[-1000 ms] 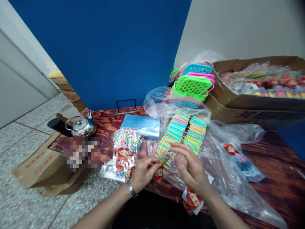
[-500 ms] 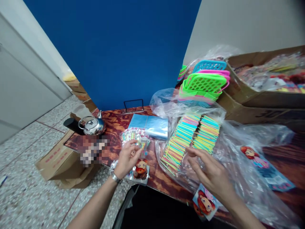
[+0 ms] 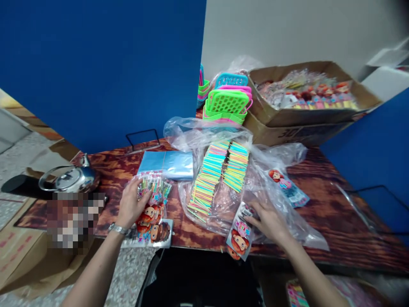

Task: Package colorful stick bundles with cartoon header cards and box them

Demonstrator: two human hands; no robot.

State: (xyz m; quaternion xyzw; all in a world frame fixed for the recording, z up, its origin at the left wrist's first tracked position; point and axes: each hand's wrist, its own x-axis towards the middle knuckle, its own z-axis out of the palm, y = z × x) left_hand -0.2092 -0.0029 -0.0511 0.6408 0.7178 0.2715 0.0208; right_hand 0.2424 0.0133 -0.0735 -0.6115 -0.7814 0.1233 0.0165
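Observation:
My left hand point(image 3: 131, 207), wearing a metal watch, lies on a pile of printed packets point(image 3: 151, 213) with a red-haired cartoon figure. Its thumb and fingers are apart on clear packets holding thin coloured sticks. My right hand point(image 3: 270, 221) touches the upper right edge of another printed packet point(image 3: 240, 234), thumb and fingers spread. That packet overlaps one more at the table's front edge. Between the hands, two rows of thin coloured sticks point(image 3: 207, 179) lie on a clear plastic bag point(image 3: 220, 213). Behind the left pile is a stack of bluish clear sleeves point(image 3: 172, 164).
A metal kettle point(image 3: 75, 179) stands at the left. Nested plastic baskets point(image 3: 226, 102) and an open carton point(image 3: 300, 117) of bagged goods are at the back right. Another printed packet point(image 3: 289, 187) lies right. A blue panel point(image 3: 105, 68) rises behind the wooden-patterned table point(image 3: 319, 217).
The view has swung to the right. My right hand has come down from beside the sticks to the printed packet at the front edge. My left hand stays at the packet pile.

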